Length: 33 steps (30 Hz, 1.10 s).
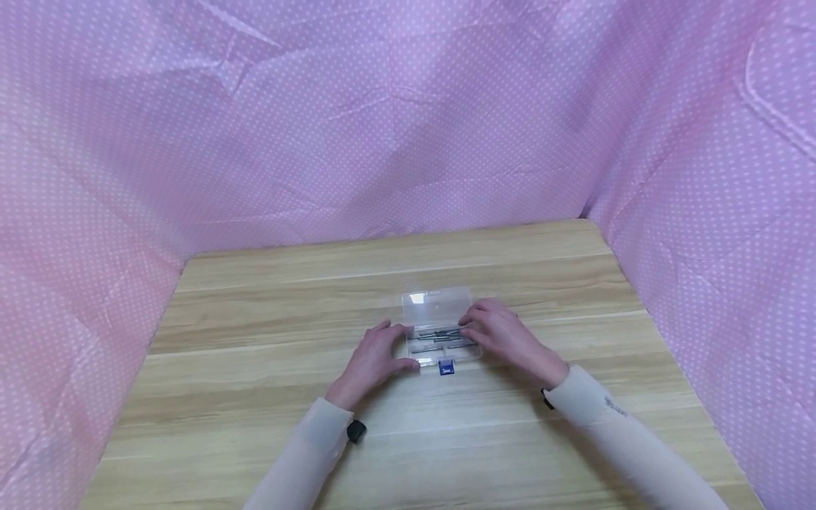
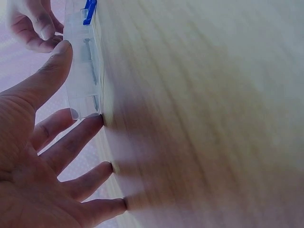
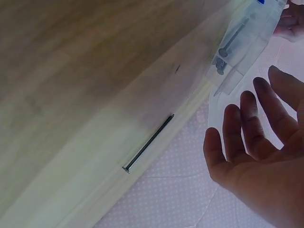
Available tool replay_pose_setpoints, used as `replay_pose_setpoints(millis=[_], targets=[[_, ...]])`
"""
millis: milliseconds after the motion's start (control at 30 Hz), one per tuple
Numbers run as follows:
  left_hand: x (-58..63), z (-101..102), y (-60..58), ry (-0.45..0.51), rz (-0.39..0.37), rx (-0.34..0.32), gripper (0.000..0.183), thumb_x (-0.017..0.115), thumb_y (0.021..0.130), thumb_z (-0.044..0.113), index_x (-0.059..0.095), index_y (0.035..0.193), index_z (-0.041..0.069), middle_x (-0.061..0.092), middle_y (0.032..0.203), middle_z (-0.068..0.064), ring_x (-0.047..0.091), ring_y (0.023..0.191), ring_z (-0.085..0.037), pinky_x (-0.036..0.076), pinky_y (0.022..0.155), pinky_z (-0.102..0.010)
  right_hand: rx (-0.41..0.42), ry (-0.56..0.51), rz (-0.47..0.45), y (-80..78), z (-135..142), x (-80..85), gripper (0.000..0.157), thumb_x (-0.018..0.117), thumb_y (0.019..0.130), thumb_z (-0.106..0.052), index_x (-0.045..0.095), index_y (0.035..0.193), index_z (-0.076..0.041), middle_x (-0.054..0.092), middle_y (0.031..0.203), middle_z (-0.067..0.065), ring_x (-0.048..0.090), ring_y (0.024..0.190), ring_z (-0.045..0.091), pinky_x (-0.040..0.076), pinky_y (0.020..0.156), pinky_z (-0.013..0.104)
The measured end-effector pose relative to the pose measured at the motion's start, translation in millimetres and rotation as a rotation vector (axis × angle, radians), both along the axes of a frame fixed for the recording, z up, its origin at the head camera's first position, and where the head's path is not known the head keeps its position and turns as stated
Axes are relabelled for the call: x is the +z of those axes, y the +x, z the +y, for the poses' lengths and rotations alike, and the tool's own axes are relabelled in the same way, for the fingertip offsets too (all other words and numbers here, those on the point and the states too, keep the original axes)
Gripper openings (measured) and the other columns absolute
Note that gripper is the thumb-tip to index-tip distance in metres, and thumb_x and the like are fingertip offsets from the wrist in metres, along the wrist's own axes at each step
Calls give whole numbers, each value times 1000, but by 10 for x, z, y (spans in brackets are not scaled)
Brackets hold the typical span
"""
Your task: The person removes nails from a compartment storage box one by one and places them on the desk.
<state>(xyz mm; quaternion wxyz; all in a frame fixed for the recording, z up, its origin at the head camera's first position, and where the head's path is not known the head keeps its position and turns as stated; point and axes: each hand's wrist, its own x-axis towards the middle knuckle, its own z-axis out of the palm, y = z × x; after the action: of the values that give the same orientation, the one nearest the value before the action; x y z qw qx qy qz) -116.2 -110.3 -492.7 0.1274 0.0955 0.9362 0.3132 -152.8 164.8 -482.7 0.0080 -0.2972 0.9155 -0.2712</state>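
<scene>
A clear plastic box lies on the table with its lid folded back. Several dark metal nails lie inside, split between compartments. My left hand holds the box's left end, thumb at the front and index finger towards the back; its ring and little fingertips touch the tabletop in the left wrist view. Over the box's right end is my right hand, fingers loosely bent. In the right wrist view nothing shows between those fingers. One loose nail lies on the table beyond the right hand.
A blue latch sticks out from the front of the box. The wooden table has rounded back corners. Pink dotted cloth hangs behind it and at both sides. Each wrist bears a dark strap piece.
</scene>
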Motion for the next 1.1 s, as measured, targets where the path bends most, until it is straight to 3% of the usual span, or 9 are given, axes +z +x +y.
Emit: replay_pose_setpoints(millis=[367, 1100], targets=[[-5, -3, -1, 8, 4, 0, 68, 91, 78, 38, 66, 136, 14, 61, 144, -12, 40, 146, -42, 33, 119, -61, -16, 46, -65, -38, -49, 5, 12, 79, 91, -13, 79, 102, -7, 66, 102, 1, 58, 94, 19, 52, 87, 41], [-35, -7, -6, 12, 7, 3, 66, 90, 79, 37, 66, 136, 14, 61, 144, -11, 38, 147, -41, 31, 120, -60, -23, 82, -65, -67, -101, -33, 9, 81, 92, -17, 83, 98, -12, 61, 100, -1, 53, 91, 17, 47, 84, 37]])
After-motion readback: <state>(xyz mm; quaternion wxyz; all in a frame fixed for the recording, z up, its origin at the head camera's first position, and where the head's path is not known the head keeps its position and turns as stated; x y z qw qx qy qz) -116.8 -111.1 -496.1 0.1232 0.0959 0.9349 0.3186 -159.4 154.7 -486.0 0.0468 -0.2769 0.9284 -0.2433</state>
